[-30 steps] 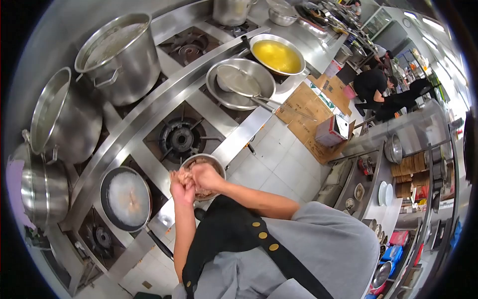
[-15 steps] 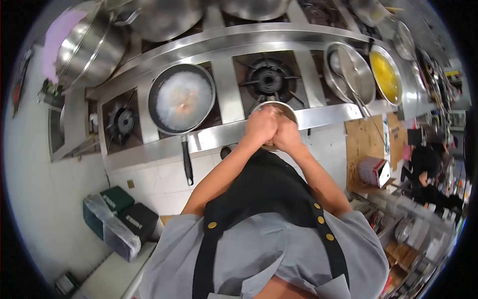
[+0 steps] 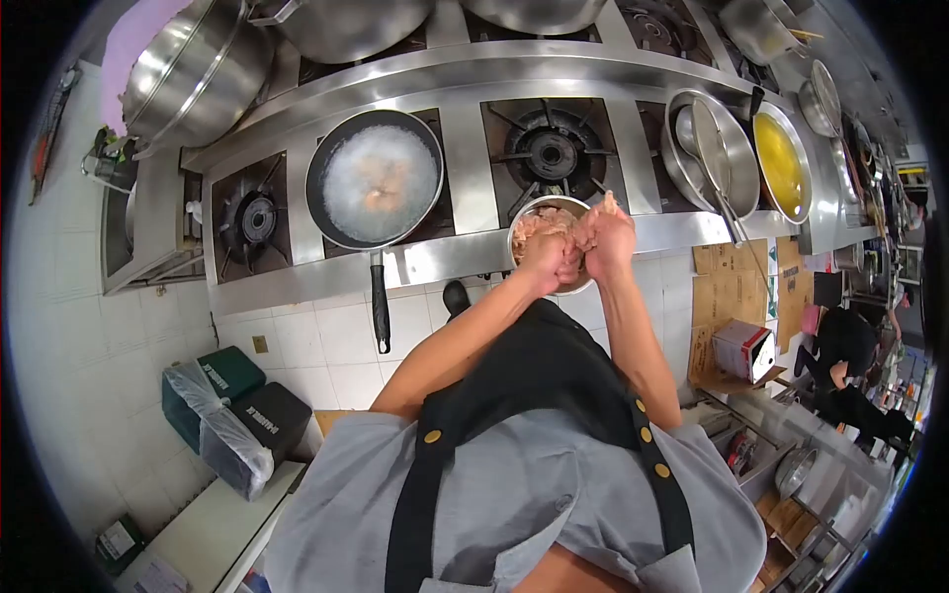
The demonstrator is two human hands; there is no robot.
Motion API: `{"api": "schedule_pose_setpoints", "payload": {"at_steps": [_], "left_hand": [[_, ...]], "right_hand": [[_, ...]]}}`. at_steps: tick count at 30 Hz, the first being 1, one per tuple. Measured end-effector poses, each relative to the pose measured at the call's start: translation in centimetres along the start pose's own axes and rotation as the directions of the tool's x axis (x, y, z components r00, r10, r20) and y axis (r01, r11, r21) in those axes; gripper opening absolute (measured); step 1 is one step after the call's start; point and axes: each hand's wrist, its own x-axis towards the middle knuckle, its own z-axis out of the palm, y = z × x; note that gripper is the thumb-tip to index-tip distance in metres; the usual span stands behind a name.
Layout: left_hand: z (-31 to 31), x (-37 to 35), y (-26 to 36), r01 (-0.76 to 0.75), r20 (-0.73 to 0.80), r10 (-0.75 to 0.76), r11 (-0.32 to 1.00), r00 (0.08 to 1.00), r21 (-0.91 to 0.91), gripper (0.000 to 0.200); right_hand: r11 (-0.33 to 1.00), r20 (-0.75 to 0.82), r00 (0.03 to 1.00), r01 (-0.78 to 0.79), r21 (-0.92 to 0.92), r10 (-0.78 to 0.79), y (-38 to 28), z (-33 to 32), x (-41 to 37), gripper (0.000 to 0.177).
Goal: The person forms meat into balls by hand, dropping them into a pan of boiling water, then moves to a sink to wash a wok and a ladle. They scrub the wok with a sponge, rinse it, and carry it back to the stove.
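Note:
A round metal pot (image 3: 515,237) with pale pink raw meat (image 3: 539,223) in it stands at the stove's front edge. My left hand (image 3: 552,261) is closed over the pot, its fingers wrapped round some of the meat. Beside it, over the pot's right rim, my right hand (image 3: 607,240) grips a piece of meat that sticks up above the fingers. To the left, a black-handled frying pan (image 3: 314,188) holds bubbling cloudy liquid with a lighter brown lump in the middle.
Bare burners (image 3: 552,152) (image 3: 259,219) flank the pan. On the right are a steel bowl (image 3: 736,163) with ladles and a pan of yellow liquid (image 3: 781,163). Large pots (image 3: 203,79) line the back. A co-worker (image 3: 845,341) bends at the far right.
My hands have drawn apart slightly, and my right hand has moved right and up with meat now showing. More of the pot's contents is visible. The view has shifted a little.

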Motion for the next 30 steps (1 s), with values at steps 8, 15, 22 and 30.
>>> {"api": "schedule_pose_setpoints", "payload": {"at_steps": [8,15,22,30], "left_hand": [[0.9,-5.9,6.0,-0.187,0.031,0.340,0.434,0.940,0.881,0.041],[-0.8,-11.2,6.8,-0.093,-0.023,0.185,0.592,0.982,0.800,0.047],[-0.3,-14.3,7.1,-0.109,-0.108,0.310,0.607,0.945,0.787,0.036],[-2.8,-13.5,6.4,-0.246,-0.057,0.366,0.725,0.929,0.644,0.019]], "right_hand": [[0.873,0.038,0.975,-0.180,-0.454,0.221,0.4,-4.4,1.5,0.028],[0.902,0.175,0.957,-0.142,-0.408,0.230,1.1,-3.1,1.4,0.009],[0.657,0.233,0.967,0.112,-0.746,0.100,5.6,-4.3,2.4,0.028],[-0.040,0.389,0.912,0.397,-0.917,0.128,5.8,-5.4,3.3,0.020]]}}
